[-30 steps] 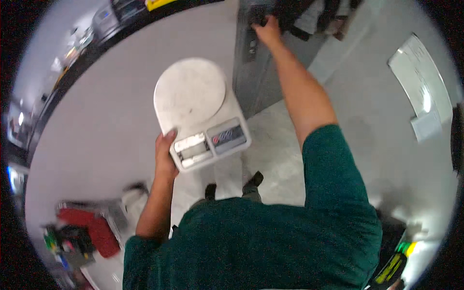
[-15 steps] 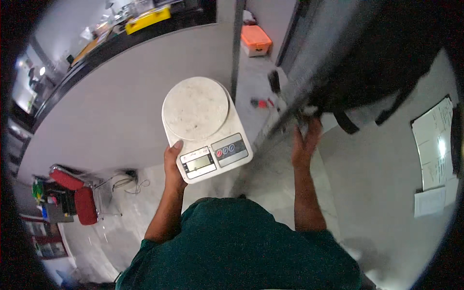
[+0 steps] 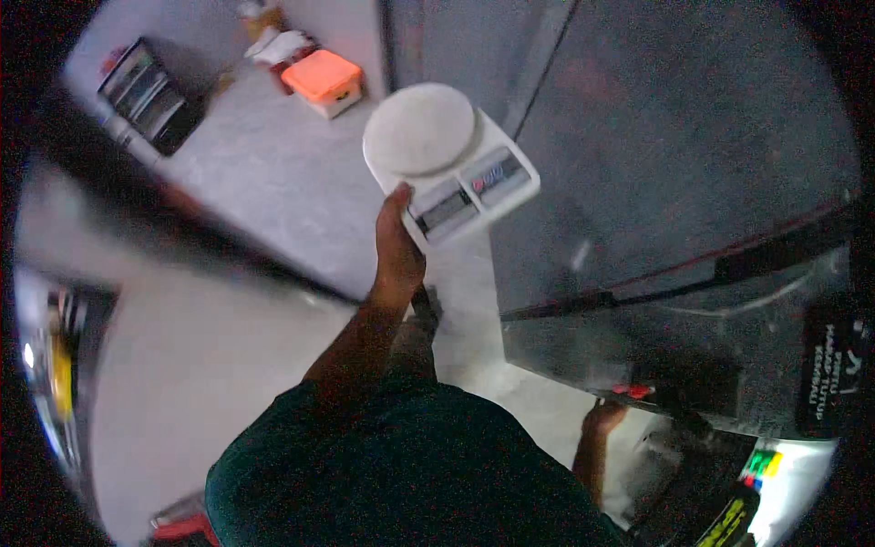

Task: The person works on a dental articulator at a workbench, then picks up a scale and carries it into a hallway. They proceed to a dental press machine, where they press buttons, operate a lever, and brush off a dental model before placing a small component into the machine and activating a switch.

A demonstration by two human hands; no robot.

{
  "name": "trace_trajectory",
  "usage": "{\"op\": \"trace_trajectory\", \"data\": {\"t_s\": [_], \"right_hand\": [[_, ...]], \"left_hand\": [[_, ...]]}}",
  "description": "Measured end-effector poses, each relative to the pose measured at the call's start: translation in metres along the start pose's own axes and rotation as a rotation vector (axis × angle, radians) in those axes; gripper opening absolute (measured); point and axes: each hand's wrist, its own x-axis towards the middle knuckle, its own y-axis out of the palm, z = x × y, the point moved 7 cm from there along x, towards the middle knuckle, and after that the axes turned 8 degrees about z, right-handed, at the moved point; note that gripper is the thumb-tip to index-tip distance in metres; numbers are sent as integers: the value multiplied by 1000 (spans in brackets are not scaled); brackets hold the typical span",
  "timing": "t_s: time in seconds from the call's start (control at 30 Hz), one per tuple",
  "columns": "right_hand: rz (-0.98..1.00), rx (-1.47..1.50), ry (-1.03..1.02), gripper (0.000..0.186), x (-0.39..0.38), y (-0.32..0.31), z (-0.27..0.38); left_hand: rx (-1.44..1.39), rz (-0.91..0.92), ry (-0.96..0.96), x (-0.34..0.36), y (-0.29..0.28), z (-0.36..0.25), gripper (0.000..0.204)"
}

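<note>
**Digital kitchen scale, white: carried in the left hand beside an open door**

Item: digital kitchen scale [image 3: 453, 171], upper centre of the frame, slanted; round platform [image 3: 419, 128] bare, button panel [image 3: 498, 175] facing up. Display [image 3: 444, 210] too blurred to read.

Left hand [image 3: 398, 244]: clasping the scale at its near left corner, thumb on the upper face, other fingers hidden beneath.

Right hand [image 3: 605, 417]: lower right, at the edge of the dark grey door [image 3: 674, 137], just beside a small red part [image 3: 632, 392]. Whether its fingers grip or merely rest cannot be told.

Also present: storage box with orange lid [image 3: 324, 78] and black rack [image 3: 149, 96], upper left, on the grey floor [image 3: 255, 196].

Stage, as judged: scale lifted and secured; door open; doorway apparently being passed. Outstanding: scale not set down, right hand not clear of the door.

Changes from the frame half a second ago: scale higher, further right and more slanted; storage box shifted from upper centre to upper left; right hand lower; door now filling the upper right; whiteboard gone from view. Unchanged: left-hand hold.
</note>
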Motion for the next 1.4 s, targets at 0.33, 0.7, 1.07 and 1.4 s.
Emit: {"op": "trace_trajectory", "data": {"t_s": [0.33, 0.7, 1.07, 1.4], "right_hand": [[-266, 228, 118, 47, -158, -88, 15], [897, -328, 361, 50, -28, 361, -5], [1589, -324, 715, 40, -163, 657, -39], [1103, -409, 674, 44, -151, 751, -129]], "left_hand": [[279, 78, 20, 20, -24, -36, 40], [440, -11, 43, 152, -84, -16, 46], [577, -281, -104, 34, -216, -135, 40], [548, -459, -395, 212, -408, -200, 29]]}}
